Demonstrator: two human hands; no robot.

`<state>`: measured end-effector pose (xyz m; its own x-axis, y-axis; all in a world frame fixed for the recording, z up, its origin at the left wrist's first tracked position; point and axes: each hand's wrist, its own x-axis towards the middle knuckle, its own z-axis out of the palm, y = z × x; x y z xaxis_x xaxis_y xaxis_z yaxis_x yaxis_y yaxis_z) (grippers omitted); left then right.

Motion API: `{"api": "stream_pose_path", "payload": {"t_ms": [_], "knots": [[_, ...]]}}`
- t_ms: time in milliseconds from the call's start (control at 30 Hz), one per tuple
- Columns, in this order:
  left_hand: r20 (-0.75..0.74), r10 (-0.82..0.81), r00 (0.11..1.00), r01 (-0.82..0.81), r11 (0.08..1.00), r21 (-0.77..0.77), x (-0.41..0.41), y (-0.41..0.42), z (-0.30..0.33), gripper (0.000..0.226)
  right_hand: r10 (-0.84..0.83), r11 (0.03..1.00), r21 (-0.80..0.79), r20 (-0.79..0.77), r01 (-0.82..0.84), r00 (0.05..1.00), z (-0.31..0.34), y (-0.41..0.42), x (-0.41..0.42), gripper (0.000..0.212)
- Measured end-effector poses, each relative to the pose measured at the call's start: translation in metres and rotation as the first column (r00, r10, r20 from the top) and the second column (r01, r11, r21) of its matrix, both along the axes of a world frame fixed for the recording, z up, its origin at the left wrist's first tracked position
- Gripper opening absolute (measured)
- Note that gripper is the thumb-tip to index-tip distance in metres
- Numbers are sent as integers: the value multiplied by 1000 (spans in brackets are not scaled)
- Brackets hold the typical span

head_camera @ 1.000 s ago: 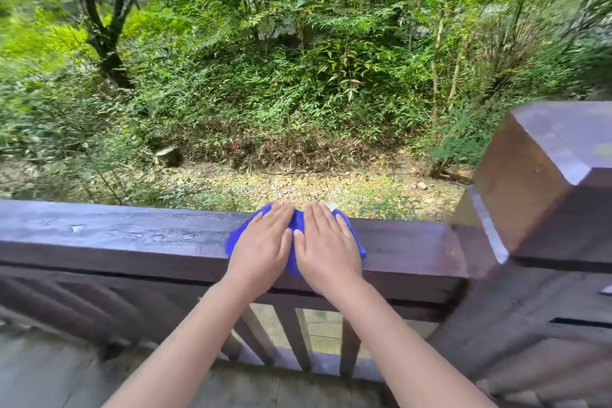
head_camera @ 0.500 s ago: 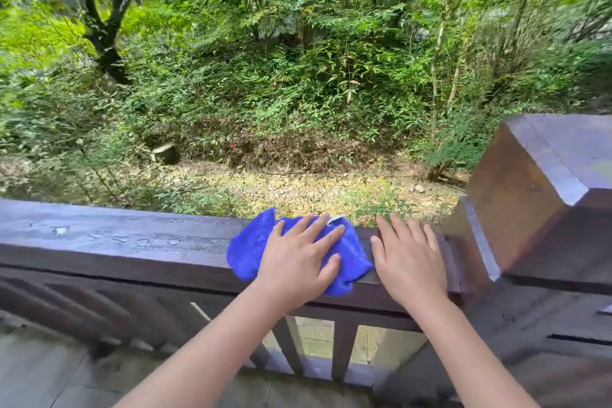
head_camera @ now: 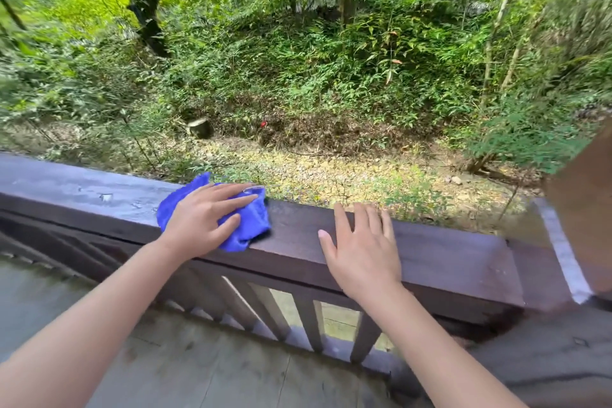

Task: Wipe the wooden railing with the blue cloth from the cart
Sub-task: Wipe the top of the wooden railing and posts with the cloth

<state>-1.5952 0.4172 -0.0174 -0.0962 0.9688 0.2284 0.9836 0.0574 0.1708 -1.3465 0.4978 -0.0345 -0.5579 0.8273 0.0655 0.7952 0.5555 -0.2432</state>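
A dark wooden railing (head_camera: pixel 447 258) runs across the view from left to right. On its top lies a crumpled blue cloth (head_camera: pixel 251 225). My left hand (head_camera: pixel 202 222) presses flat on the cloth with fingers spread, covering most of it. My right hand (head_camera: pixel 361 248) rests flat on the bare rail top, to the right of the cloth and apart from it, holding nothing. The rail left of the cloth looks wet and shiny.
A thick wooden post (head_camera: pixel 583 225) ends the railing at the right. Slats (head_camera: pixel 308 318) stand below the rail above a plank floor (head_camera: pixel 198 368). Beyond the rail lie a gravel strip and dense green bushes and trees.
Both hands lay together on the cloth at first. My right hand has come off it onto the bare rail. My left hand has slid the cloth to the left, away from the right hand.
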Motion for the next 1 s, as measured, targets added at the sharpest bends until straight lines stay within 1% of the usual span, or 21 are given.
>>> {"api": "stream_pose_path", "payload": {"t_ms": [100, 200, 333, 400, 467, 567, 633, 700, 767, 833, 933, 1000], "knots": [[-1, 34, 999, -34, 999, -15, -44, -17, 3, 48, 18, 1000, 0, 39, -18, 999, -1, -6, -17, 64], [-16, 113, 993, -113, 994, 10, -80, -33, 5, 49, 9, 1000, 25, 64, -11, 998, -3, -8, -28, 64], [-70, 323, 944, -322, 946, 29, -65, -24, -5, 58, -1, 999, 39, 58, -2, 998, -2, -16, -56, 65], [-100, 359, 928, -357, 933, 39, -47, -19, -11, 59, -7, 999, 48, 60, 4, 998, -2, -21, -74, 65], [-108, 317, 942, -315, 949, 36, -35, -16, -14, 54, -25, 997, 69, 56, 21, 998, -1, -26, -91, 62], [-114, 139, 984, -136, 990, 34, -42, -21, -18, 51, -53, 994, 101, 61, 46, 997, -2, -34, -118, 57], [-122, 34, 992, -29, 998, 48, -65, -30, -17, 50, -68, 991, 116, 72, 59, 995, -2, -42, -138, 55], [-171, 12, 985, 1, 997, 71, -100, -40, -18, 48, -88, 990, 119, 71, 79, 994, -2, -50, -160, 55], [-204, 79, 976, -61, 994, 93, -142, -50, -17, 46, -88, 989, 123, 74, 79, 993, 0, -59, -182, 57], [-195, 180, 964, -171, 983, 62, -185, -61, -15, 47, -67, 991, 121, 80, 57, 994, 1, -67, -209, 58], [-114, 341, 933, -344, 939, -6, -251, -80, -15, 55, -26, 995, 100, 76, 19, 997, 0, -76, -253, 60], [-54, 437, 898, -438, 899, -7, -290, -91, -14, 57, 7, 996, 90, 64, -13, 998, -1, -82, -282, 61]]}}
